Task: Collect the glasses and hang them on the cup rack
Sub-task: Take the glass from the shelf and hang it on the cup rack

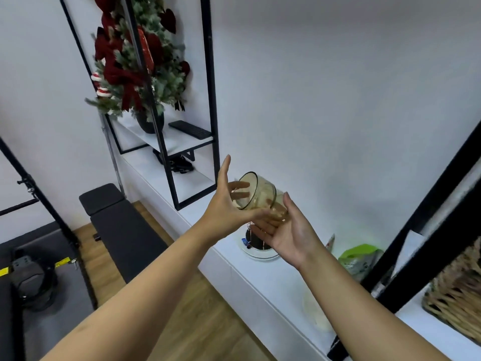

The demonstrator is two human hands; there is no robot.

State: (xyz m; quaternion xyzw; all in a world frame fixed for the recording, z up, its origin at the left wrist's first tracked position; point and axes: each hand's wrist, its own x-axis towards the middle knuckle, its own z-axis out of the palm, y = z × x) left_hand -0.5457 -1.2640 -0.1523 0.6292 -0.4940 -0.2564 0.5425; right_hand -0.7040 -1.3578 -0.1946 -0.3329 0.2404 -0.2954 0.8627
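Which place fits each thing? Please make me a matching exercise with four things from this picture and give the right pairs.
Things:
1. glass
2. keyboard
3. wicker basket
4. green bag

Places:
A. at the right edge, behind a black frame
B. on the shelf beside the decorated tree
C. between the two hands
D. on the white counter by the wall

Pairs: 1-C, 2-B, 3-A, 4-D

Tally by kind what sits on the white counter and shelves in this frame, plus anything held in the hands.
Amber glass, held between left hand and right hand: 1
Decorated tree in pot: 1
Black keyboard: 1
Green bag: 1
Wicker basket: 1
Total: 5
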